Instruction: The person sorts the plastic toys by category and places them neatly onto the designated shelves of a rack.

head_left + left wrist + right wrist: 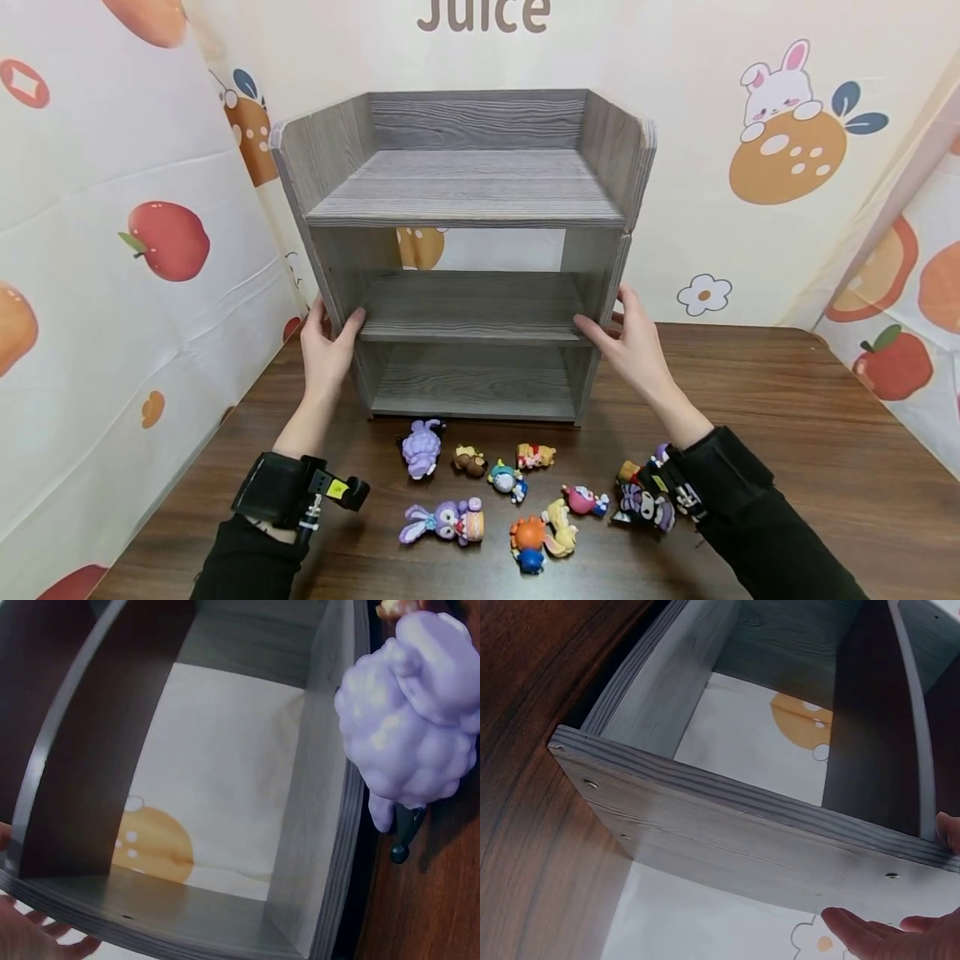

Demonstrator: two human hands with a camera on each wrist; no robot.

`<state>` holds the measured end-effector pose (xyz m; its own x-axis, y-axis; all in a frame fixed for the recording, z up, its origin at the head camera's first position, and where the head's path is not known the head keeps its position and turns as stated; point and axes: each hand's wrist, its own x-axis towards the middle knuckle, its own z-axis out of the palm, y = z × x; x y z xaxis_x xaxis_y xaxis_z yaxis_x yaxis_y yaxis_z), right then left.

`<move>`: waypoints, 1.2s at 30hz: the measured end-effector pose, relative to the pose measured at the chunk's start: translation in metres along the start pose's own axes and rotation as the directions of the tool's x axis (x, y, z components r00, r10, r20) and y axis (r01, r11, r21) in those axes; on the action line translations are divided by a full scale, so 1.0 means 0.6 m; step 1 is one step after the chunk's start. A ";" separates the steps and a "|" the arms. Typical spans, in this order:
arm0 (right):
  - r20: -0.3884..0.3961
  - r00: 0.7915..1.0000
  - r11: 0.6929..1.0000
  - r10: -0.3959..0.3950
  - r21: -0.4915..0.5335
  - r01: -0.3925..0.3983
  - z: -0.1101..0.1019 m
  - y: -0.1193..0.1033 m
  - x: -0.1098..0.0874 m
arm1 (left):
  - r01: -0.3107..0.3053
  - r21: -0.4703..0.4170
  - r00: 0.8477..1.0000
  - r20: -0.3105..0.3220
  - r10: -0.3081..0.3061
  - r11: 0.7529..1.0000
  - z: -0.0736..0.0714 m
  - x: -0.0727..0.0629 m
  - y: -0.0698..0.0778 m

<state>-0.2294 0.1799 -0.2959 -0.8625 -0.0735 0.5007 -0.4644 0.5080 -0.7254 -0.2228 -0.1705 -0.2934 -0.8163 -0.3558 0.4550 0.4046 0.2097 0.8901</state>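
A small grey wood-grain shelf [472,307] with an open top tier and two lower compartments stands upright on the table. My left hand [327,354] grips its left side panel, thumb at the front edge by the middle board and fingers along the outside. On the opposite side panel, my right hand [636,350] holds on at the same height. The right wrist view shows that thumb [949,831] on the panel's front edge, with the other fingers beside the outer face. Nearest the shelf's base lies a purple sheep-like figurine [422,450].
Several small figurines lie on the brown table [765,392] before the shelf, among them a purple long-eared one [442,522], an orange-and-blue one [528,542] and a yellow one [560,529]. A dark-and-purple figurine [641,504] lies by the right wrist. Fruit-printed cloth [705,242] hangs behind.
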 end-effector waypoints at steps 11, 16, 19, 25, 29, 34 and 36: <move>0.006 0.997 0.996 -0.075 -0.057 0.075 0.013 0.004 0.011 | 0.003 0.055 1.000 0.011 -0.004 0.998 0.002 0.000 -0.003; 0.016 0.997 0.995 -0.076 -0.069 0.077 0.014 0.003 0.010 | 0.013 0.071 1.000 0.014 -0.014 0.997 0.003 -0.002 -0.001; 0.015 0.997 0.994 -0.076 -0.079 0.077 0.014 0.004 0.010 | 0.032 0.072 0.999 0.026 -0.034 0.997 0.003 -0.003 0.000; 0.020 0.995 0.990 -0.095 -0.107 0.096 0.015 0.005 0.011 | 0.058 0.077 0.997 0.042 -0.061 0.995 0.002 -0.004 0.001; 0.020 0.995 0.986 -0.096 -0.137 0.097 0.010 0.006 0.010 | 0.053 0.090 0.997 0.053 -0.058 0.995 0.004 -0.006 0.006; 0.012 0.996 0.983 -0.094 -0.157 0.094 0.000 0.011 0.007 | 0.055 0.098 0.995 0.079 -0.063 0.994 0.011 -0.008 0.007; 0.011 0.996 0.983 -0.091 -0.161 0.092 -0.006 0.013 0.006 | 0.051 0.091 0.995 0.086 -0.059 0.994 0.015 -0.005 -0.003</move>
<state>-0.2358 0.1866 -0.2983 -0.8186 -0.1293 0.5595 -0.5033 0.6308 -0.5906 -0.2248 -0.1617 -0.2965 -0.8711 -0.2884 0.3975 0.3229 0.2736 0.9060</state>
